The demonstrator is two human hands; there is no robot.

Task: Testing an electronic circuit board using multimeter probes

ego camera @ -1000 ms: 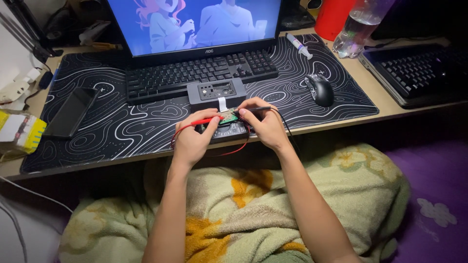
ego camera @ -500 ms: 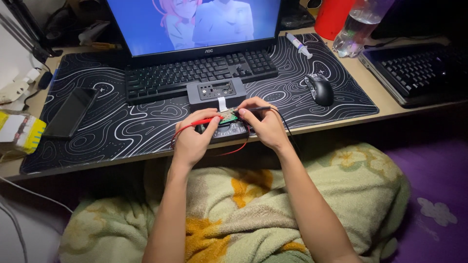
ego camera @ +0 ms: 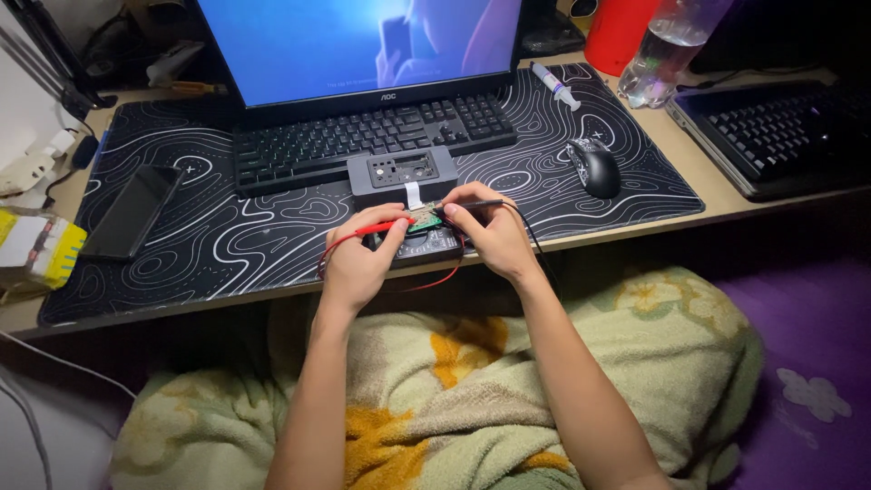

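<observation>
The desk (ego camera: 635, 231) carries a black mat with white contour lines (ego camera: 227, 245), and the work sits right at its near edge, over a lap covered by a green and yellow blanket (ego camera: 472, 381). That is probably the biggest risk: anything nudged toward the person could slide off the edge into the folds of the blanket.

Behind the work stand a monitor (ego camera: 363, 45) and a black keyboard (ego camera: 372, 136). A dark phone (ego camera: 134, 210) lies to the left and a black mouse (ego camera: 596, 167) to the right. At the far right, a clear water bottle (ego camera: 667, 45) stands near a second keyboard (ego camera: 771, 132); a tipped bottle would likely wet open electronics.

A small dark device casing (ego camera: 404, 172) lies opened just beyond the hands, joined by a pale ribbon strip (ego camera: 413, 192) to the green circuit board (ego camera: 419, 220) between them. A pull on the board could strain that strip.

The left hand (ego camera: 358, 263) is closed around a red probe (ego camera: 386, 226), its red lead looping below the desk edge. The right hand (ego camera: 490, 236) is pinched shut on a black probe (ego camera: 472, 207). Both tips meet at the board. A slipped tip might bridge neighbouring contacts, and a snagged lead could jerk a probe off its spot.
</observation>
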